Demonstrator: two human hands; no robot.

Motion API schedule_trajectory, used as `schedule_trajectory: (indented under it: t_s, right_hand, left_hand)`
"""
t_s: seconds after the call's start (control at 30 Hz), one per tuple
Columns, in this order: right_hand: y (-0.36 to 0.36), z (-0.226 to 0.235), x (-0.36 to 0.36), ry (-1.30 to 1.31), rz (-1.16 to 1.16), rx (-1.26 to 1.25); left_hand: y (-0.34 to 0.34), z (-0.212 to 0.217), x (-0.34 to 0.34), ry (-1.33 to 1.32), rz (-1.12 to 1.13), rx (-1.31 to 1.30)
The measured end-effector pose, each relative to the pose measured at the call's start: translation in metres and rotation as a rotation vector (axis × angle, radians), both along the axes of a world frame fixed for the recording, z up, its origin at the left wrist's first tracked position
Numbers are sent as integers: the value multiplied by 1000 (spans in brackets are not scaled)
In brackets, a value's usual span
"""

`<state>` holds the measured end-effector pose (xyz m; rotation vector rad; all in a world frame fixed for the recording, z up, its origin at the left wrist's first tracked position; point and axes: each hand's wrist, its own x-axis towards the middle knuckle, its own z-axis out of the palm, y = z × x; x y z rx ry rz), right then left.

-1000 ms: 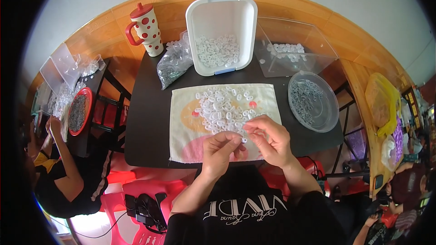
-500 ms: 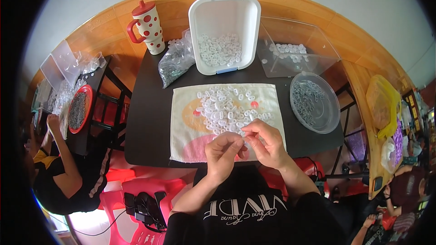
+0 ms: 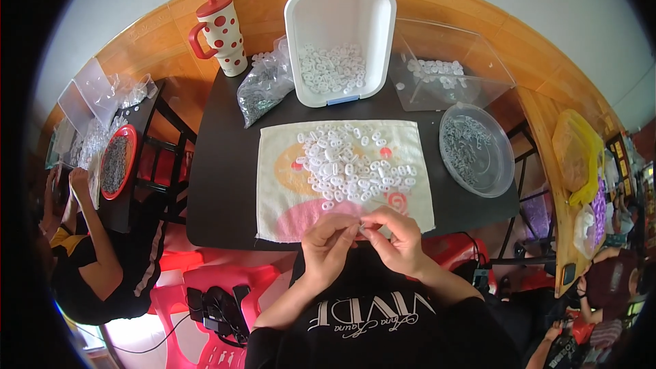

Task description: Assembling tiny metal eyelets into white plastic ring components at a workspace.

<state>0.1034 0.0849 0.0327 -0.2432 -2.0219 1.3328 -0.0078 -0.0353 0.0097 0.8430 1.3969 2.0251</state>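
Note:
My left hand (image 3: 325,249) and my right hand (image 3: 395,240) meet at the towel's near edge, close to my body. Thumbs and forefingers of both pinch a small whitish piece (image 3: 361,229), mostly hidden by the fingertips. Beyond them, a loose heap of white oval plastic pieces with holes (image 3: 342,164) is spread over a cream patterned towel (image 3: 273,198). To the right stands a round clear tub (image 3: 495,174) of small grey parts (image 3: 465,143), too small to name.
Along the back are a dotted tumbler (image 3: 229,37), a plastic bag of grey parts (image 3: 263,92), a white bin (image 3: 342,20) with more white pieces and a clear box (image 3: 471,55). At left, another person (image 3: 96,253) sits by a red tray (image 3: 117,164).
Both hands have drawn back from the heap toward my body, still pinched together. More of the white pieces and the towel's near part now show. The view has shifted slightly.

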Motion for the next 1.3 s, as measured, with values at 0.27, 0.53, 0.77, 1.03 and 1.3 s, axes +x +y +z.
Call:
schedule_trajectory:
  t_s: [0.27,0.53,0.77,1.03,1.3]
  right_hand:
    - [36,-3,-25,-222,-140,510]
    - [20,-7,-43,-432,-157,776]
    - [25,-5,-30,-166,-29,160]
    - [23,14,-27,-52,66,-446]
    - [28,14,-20,8,108,-279]
  left_hand:
    - [-31,-9,-27,-49,88,-92]
    - [-22,-10,-44,72,169,-8]
    - [-8,-6,-41,-65,54,23]
    - [8,9,-24,-113,-60,47]
    - [12,12,-17,-101,-87,22]
